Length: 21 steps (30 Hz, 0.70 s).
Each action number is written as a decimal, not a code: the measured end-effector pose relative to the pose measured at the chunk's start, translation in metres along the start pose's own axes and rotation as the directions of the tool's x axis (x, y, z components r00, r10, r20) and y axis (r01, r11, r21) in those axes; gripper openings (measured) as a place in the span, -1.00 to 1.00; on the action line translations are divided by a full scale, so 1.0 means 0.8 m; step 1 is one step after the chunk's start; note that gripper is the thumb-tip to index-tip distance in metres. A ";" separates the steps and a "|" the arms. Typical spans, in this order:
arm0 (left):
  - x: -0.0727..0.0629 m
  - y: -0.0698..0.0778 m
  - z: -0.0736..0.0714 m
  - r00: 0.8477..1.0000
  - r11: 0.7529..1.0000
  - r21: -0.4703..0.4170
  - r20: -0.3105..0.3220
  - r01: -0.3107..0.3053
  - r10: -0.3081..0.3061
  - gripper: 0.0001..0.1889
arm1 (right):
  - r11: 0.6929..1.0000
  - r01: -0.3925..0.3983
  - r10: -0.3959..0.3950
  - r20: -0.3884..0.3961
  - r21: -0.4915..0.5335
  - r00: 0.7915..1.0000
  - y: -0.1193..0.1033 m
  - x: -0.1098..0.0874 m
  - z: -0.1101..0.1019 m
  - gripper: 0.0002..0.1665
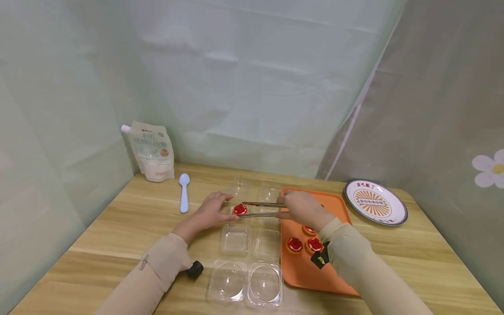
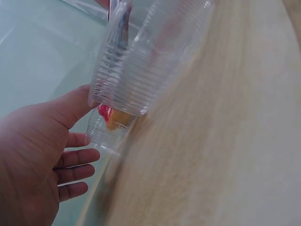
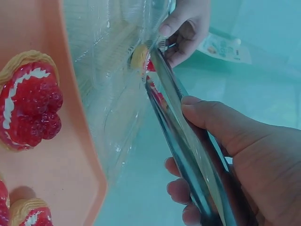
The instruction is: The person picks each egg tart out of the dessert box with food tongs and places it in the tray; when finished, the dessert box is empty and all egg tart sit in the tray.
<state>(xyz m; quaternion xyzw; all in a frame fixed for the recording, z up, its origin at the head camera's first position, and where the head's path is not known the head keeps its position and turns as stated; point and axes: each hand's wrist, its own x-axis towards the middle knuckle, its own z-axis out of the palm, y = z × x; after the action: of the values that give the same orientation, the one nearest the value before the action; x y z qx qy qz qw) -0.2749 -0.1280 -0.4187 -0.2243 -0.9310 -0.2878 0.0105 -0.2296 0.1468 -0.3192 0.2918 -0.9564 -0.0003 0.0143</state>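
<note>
My right hand point(image 1: 305, 208) holds metal tongs point(image 1: 267, 204), thumb on one side and fingers on the other. The tips of the tongs stand apart at either side of a small tart point(image 1: 240, 209) with a red berry topping, which sits in a clear plastic box. My left hand point(image 1: 208, 211) is at the left side of that box, thumb and forefinger spread, the other fingers loosely extended in the left wrist view. Its thumb is right at the ribbed wall of a clear box point(image 2: 127, 80). More red-topped tarts point(image 1: 294, 245) lie on an orange tray point(image 1: 299, 278), partly hidden by my right arm.
Clear box halves point(image 1: 235, 239) stand in two columns left of the tray, lids point(image 1: 227, 280) nearest me. A pale blue spoon point(image 1: 184, 192) and a spouted pouch point(image 1: 152, 151) are at the back left. A patterned plate point(image 1: 376, 202) lies at the right, and cloth walls point(image 1: 236, 87) surround the table.
</note>
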 end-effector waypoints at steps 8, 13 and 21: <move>-0.002 0.001 -0.003 1.000 1.000 -0.012 0.004 0.013 -0.013 -0.17 | 1.000 0.005 -0.005 0.012 -0.004 1.000 -0.005 0.001 -0.003 -0.70; -0.002 0.001 -0.002 1.000 1.000 -0.012 0.004 0.007 -0.007 -0.17 | 1.000 -0.013 0.013 0.011 0.005 1.000 -0.004 -0.001 0.002 -0.66; -0.001 0.000 -0.001 1.000 1.000 -0.005 0.004 -0.004 0.004 -0.15 | 1.000 -0.004 0.005 -0.052 0.008 0.999 0.000 -0.010 0.011 -0.63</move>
<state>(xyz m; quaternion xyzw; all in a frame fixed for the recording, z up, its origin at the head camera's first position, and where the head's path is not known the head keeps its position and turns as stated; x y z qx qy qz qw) -0.2745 -0.1283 -0.4182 -0.2265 -0.9299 -0.2897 0.0085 -0.2230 0.1511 -0.3283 0.2896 -0.9563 0.0111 0.0379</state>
